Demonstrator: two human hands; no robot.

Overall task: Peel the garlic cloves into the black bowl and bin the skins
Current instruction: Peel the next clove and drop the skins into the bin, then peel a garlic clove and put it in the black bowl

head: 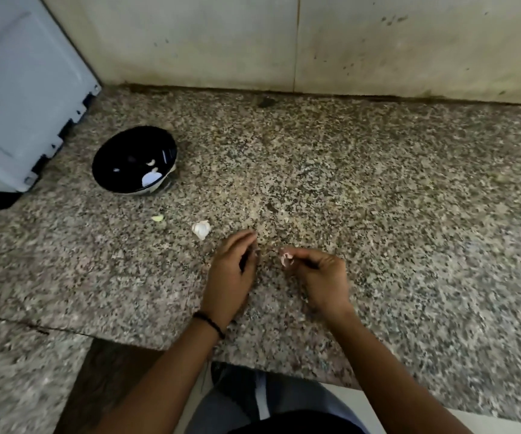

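Garlic clove [286, 259] pinched by right hand [321, 277] fingertips, mid-peel; left hand [232, 270] loosely curled, seemingly empty. Next: strip skin, drop clove into black bowl [109, 158].

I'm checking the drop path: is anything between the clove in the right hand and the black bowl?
Yes: the left hand sits between the clove in the right hand and the black bowl; a garlic piece lies on the counter beyond it.

Home kitchen, speckled granite counter [347, 189], stained tiled wall [284, 42], white appliance [18, 89]
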